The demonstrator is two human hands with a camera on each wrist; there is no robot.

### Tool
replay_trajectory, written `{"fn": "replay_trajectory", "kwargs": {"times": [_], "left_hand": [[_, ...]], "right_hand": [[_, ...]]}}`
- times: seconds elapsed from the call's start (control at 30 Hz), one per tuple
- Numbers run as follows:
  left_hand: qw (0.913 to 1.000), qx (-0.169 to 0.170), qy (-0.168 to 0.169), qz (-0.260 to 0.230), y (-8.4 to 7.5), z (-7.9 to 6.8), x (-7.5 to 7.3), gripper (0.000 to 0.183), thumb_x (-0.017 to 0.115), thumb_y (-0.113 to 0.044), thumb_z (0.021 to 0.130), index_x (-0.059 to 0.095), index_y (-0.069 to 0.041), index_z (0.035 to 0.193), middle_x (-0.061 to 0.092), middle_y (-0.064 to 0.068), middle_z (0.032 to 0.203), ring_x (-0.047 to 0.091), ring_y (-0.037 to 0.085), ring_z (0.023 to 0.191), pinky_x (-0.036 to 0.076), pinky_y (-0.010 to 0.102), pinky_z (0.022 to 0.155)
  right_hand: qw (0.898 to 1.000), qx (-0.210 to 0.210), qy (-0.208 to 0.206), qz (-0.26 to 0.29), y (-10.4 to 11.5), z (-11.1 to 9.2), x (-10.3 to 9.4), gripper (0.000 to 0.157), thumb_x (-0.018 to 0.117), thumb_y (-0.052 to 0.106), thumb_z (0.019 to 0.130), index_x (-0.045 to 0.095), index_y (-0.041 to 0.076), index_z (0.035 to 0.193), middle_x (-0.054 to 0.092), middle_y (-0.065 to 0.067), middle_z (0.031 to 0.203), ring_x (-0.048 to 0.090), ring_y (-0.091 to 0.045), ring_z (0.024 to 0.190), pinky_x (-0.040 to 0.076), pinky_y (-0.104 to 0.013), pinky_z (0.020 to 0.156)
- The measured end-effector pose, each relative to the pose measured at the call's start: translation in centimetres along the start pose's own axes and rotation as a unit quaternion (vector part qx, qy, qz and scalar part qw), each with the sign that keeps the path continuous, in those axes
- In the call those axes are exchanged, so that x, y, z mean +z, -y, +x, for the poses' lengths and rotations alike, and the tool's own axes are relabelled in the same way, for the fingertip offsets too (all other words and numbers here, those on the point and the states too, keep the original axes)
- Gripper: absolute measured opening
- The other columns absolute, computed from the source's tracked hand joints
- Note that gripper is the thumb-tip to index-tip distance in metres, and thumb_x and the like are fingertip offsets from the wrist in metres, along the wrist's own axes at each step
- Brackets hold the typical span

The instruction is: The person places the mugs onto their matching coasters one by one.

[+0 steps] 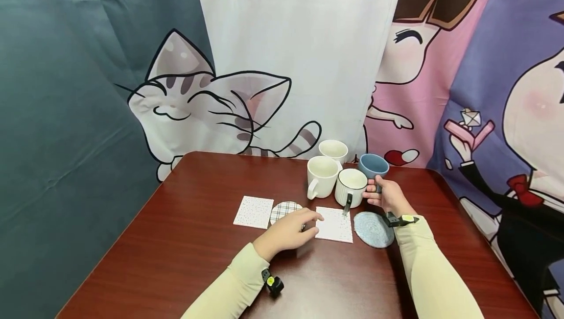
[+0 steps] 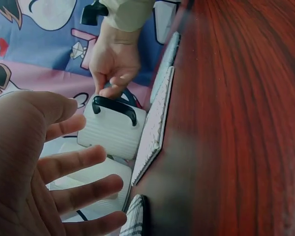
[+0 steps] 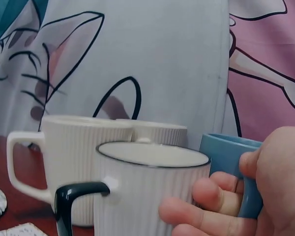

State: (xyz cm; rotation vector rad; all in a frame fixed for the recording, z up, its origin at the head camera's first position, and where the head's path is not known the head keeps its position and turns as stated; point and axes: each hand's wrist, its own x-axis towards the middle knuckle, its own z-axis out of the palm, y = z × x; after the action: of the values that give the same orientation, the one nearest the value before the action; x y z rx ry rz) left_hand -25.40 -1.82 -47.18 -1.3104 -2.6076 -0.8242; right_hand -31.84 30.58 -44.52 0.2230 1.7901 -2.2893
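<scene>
Cartoon-print curtain (image 1: 291,30) behind reddish-brown wooden table (image 1: 176,240)
Right hand (image 1: 389,197) grips the blue mug (image 1: 373,164) by its handle (image 3: 251,201); left hand (image 1: 288,231), fingers (image 2: 86,195) apart, hovers near the plaid coaster (image 1: 284,209).

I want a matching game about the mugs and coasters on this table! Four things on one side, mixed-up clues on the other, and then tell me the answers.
Things:
1. blue mug
2. black-handled mug
3. plaid coaster
4. grey-blue coaster

Clues:
A. between two square coasters
B. farthest right of the coasters in the head view
C. handle held by the right hand
D. white, with a black line round its rim

Right pairs: 1-C, 2-D, 3-A, 4-B
</scene>
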Motion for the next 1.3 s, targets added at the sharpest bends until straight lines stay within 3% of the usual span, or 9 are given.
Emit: {"fn": "replay_trajectory", "kwargs": {"times": [0.17, 0.33, 0.5, 0.7, 0.83, 1.0, 1.13, 1.3], "left_hand": [[0.9992, -0.005, 0.036, -0.017, -1.1, 0.7, 0.1, 0.029, 0.051, -0.026, 0.091, 0.058, -0.020, 0.119, 0.060, -0.003, 0.105, 0.056, 0.009, 0.085, 0.041, 0.018, 0.076], [0.9948, 0.001, 0.092, -0.044, -2.6, 1.5, 1.0, 0.028, 0.050, -0.029, 0.092, 0.060, -0.021, 0.116, 0.060, -0.008, 0.112, 0.056, 0.006, 0.096, 0.039, 0.015, 0.083], [0.9936, 0.020, 0.106, -0.035, -3.8, 2.5, 1.9, 0.024, 0.050, -0.027, 0.092, 0.066, -0.020, 0.108, 0.060, -0.013, 0.108, 0.052, -0.003, 0.102, 0.036, 0.011, 0.087], [0.9920, 0.023, 0.116, -0.045, -4.5, 3.3, 2.9, 0.028, 0.048, -0.029, 0.093, 0.065, -0.019, 0.113, 0.059, -0.013, 0.114, 0.048, -0.008, 0.105, 0.033, 0.009, 0.088], [0.9914, 0.028, 0.122, -0.036, -4.8, 3.8, 3.6, 0.032, 0.047, -0.029, 0.094, 0.062, -0.016, 0.119, 0.055, -0.006, 0.124, 0.044, -0.002, 0.116, 0.029, 0.012, 0.096], [0.9905, 0.021, 0.136, -0.005, -5.3, 4.7, 4.8, 0.043, 0.044, -0.034, 0.095, 0.052, -0.012, 0.131, 0.046, -0.002, 0.136, 0.033, 0.014, 0.130, 0.020, 0.019, 0.104], [0.9884, -0.001, 0.150, 0.024, -5.8, 5.3, 5.9, 0.049, 0.042, -0.040, 0.095, 0.045, -0.015, 0.137, 0.036, -0.003, 0.143, 0.024, 0.023, 0.135, 0.018, 0.027, 0.108], [0.9832, -0.041, 0.172, 0.046, -6.3, 5.4, 6.6, 0.053, 0.039, -0.047, 0.094, 0.042, -0.020, 0.139, 0.031, -0.006, 0.146, 0.019, 0.023, 0.136, 0.019, 0.041, 0.107]], "right_hand": [[0.999, -0.027, 0.012, -0.018, 0.1, -0.6, 0.3, 0.033, 0.032, 0.029, 0.101, 0.047, 0.000, 0.104, 0.058, -0.006, 0.071, 0.067, -0.030, 0.079, 0.047, -0.048, 0.079], [0.999, -0.050, -0.001, 0.001, -0.1, -1.3, 0.0, 0.035, 0.033, 0.029, 0.101, 0.044, -0.004, 0.102, 0.062, -0.009, 0.071, 0.064, -0.036, 0.084, 0.042, -0.052, 0.082], [0.997, -0.072, -0.020, 0.029, -0.6, -2.2, -0.7, 0.039, 0.036, 0.029, 0.100, 0.043, -0.008, 0.108, 0.068, -0.014, 0.085, 0.062, -0.037, 0.091, 0.040, -0.052, 0.084], [0.992, -0.115, -0.053, 0.024, -1.4, -3.6, -1.7, 0.050, 0.038, 0.032, 0.099, 0.039, -0.013, 0.121, 0.068, -0.015, 0.095, 0.063, -0.034, 0.090, 0.045, -0.048, 0.078], [0.989, -0.137, -0.048, 0.034, -1.7, -4.8, -2.2, 0.050, 0.039, 0.031, 0.099, 0.038, -0.015, 0.120, 0.068, -0.016, 0.092, 0.064, -0.034, 0.087, 0.048, -0.047, 0.074], [0.985, -0.162, -0.045, 0.027, -1.9, -6.3, -2.6, 0.049, 0.041, 0.031, 0.098, 0.042, -0.015, 0.116, 0.069, -0.015, 0.089, 0.065, -0.033, 0.082, 0.049, -0.045, 0.070], [0.983, -0.177, -0.040, 0.019, -1.8, -7.4, -2.2, 0.050, 0.042, 0.030, 0.098, 0.044, -0.017, 0.114, 0.069, -0.015, 0.088, 0.066, -0.033, 0.080, 0.049, -0.046, 0.069], [0.983, -0.181, -0.035, 0.017, -2.1, -8.7, -1.7, 0.049, 0.042, 0.029, 0.098, 0.047, -0.017, 0.110, 0.069, -0.014, 0.085, 0.066, -0.033, 0.078, 0.049, -0.046, 0.068]]}}
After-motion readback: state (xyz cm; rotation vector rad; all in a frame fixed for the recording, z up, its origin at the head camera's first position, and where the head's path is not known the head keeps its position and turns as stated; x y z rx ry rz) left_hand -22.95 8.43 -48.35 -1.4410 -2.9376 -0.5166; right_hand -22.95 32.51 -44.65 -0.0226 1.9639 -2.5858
